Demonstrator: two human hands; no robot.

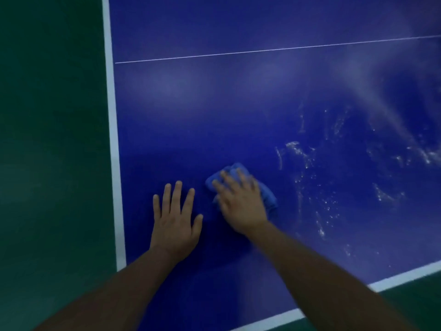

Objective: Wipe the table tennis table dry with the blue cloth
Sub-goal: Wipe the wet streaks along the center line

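Floor (47,151) — dark green, even in tone — fills the left side of view; a second patch shows at lower right corner.

Blue table (214,103), blue cloth (269,199), green floor (47,139)
The table is deep blue with a white edge (112,115) and a thin white line (238,53). The cloth is lighter. Whitish spots (298,151) speckle the table.

**Crumpled cloth on a half-wet worktop**

The blue cloth (269,198) lies bunched on the dark blue worktop (214,103), near its front left corner. White bands (114,139) edge the worktop, and a thin white line (238,53) crosses it farther back. Water droplets and smears (298,151) glisten right of the cloth.
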